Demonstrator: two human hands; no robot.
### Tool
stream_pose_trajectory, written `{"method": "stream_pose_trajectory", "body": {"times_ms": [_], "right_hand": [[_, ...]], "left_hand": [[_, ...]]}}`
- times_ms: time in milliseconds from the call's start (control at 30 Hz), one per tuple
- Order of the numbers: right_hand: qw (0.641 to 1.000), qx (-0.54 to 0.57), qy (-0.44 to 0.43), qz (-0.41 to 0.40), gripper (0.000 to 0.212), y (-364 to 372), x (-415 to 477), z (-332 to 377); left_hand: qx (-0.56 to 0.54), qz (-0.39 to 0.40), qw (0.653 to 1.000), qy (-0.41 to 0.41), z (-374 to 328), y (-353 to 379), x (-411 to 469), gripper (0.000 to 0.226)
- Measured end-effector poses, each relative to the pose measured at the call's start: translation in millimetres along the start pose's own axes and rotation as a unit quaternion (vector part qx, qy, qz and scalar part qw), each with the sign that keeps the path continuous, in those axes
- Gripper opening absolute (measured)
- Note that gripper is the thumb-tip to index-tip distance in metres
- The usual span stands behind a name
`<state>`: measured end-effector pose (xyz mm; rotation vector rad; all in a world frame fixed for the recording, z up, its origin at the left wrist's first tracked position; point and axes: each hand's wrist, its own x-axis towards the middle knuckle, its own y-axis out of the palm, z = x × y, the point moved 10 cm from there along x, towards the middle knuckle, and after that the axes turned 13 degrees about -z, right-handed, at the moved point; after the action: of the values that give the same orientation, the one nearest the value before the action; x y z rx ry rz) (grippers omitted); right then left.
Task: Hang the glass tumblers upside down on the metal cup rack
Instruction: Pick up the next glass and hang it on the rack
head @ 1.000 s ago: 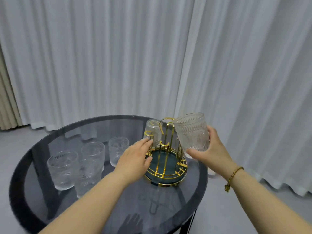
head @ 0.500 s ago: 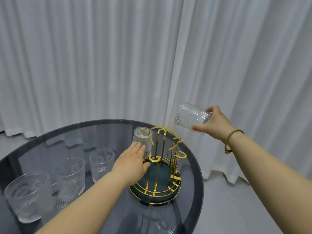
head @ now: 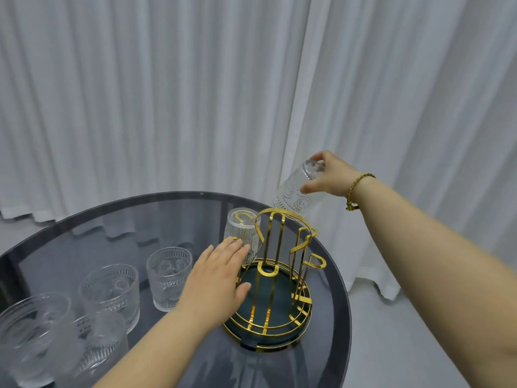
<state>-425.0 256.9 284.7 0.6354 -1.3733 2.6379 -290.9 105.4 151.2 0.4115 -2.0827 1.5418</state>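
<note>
Fingers [head: 317, 157] of the right hand [head: 333, 177] pinch an embossed tumbler [head: 298, 191] mouth-down above the gold rack [head: 275, 278]; the left hand [head: 216, 278] lies flat and open on the rack's rim, fingertips touching one hung tumbler [head: 242, 233]. Four more upright tumblers [head: 169, 278] stand on the bench [head: 117, 219]

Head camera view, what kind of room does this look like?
Probably a home living or dining area: a round dark glass table with drinking glasses and a gold cup rack, pale floor-length curtains behind.
</note>
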Motion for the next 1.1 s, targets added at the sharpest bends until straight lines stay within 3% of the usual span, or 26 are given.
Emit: {"method": "stream_pose_trajectory", "body": {"times_ms": [400,667,1100], "right_hand": [[0.988,-0.078,-0.042,0.129,0.074,71.4,3.4,4.9],[0.973,-0.103,-0.035,0.203,0.077,109.3,-7.9,-8.1],[0.973,-0.092,-0.053,0.207,0.077,130.7,-9.7,-12.6]], "left_hand": [[-0.045,-0.022,0.999,-0.007,3.5,0.8,-2.0,0.066],[-0.075,0.007,0.997,-0.003,6.9,-3.4,1.8,0.068],[-0.063,0.014,0.998,0.002,5.0,-1.2,-0.3,0.069]]}}
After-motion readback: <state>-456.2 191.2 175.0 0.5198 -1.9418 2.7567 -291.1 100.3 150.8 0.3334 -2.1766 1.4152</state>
